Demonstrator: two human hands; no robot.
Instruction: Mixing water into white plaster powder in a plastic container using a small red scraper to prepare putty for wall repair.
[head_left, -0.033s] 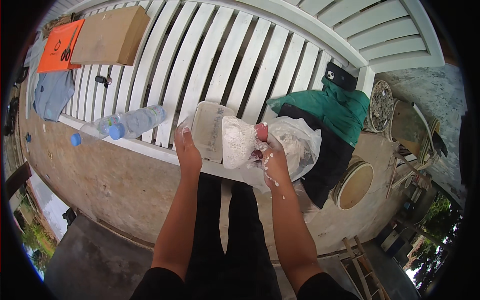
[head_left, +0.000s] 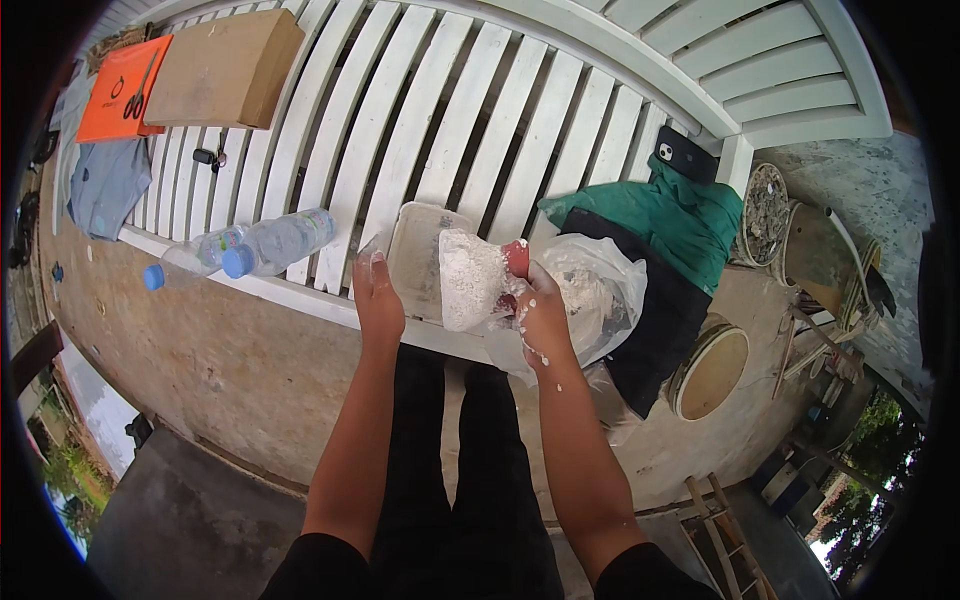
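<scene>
My right hand [head_left: 543, 320] is closed round the red handle of a broad scraper [head_left: 515, 262]. White powder [head_left: 472, 280] is heaped over the blade and hides it; crumbs of the same white stuff cling to my fingers and wrist. Beneath the scraper lies a shallow white plastic tub [head_left: 425, 230], streaked with residue. My left hand [head_left: 378, 300] is raised at the tub's left side, its whitened fingers stretched out and holding nothing. Right of my right hand a clear plastic bag [head_left: 620, 295] stands open with more white powder inside.
On the white slatted bench [head_left: 400, 130] lie two clear bottles [head_left: 285, 243] with blue caps, keys [head_left: 212, 157], a cardboard box [head_left: 225, 70], and scissors [head_left: 135, 103] on an orange packet [head_left: 108, 95]. Green-and-black cloth [head_left: 660, 225] and a phone [head_left: 685, 152] lie right. Buckets [head_left: 712, 370] stand beyond.
The powder-laden scraper in my right hand has shifted slightly left, over the tub. My left hand stays raised in nearly the same place.
</scene>
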